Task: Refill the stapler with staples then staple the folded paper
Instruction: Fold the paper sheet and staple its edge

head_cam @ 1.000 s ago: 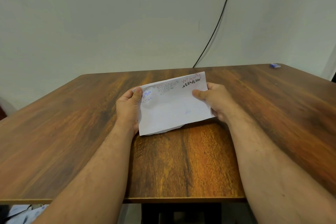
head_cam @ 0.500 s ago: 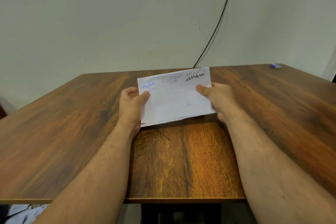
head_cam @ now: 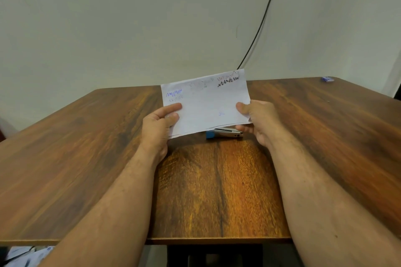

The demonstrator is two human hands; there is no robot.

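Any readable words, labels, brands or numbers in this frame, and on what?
None can be read.
paper: blue, grey, red and black pen scribbles, zigzags rather than words.
stapler: no marking visible.
blue item at the table's far corner: too small to read.

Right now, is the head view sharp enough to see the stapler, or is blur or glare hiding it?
Head view: no glare, soft even light; the stapler shows mostly sharp below the folded paper, its upper part hidden behind it; table edges bow from wide-angle distortion.
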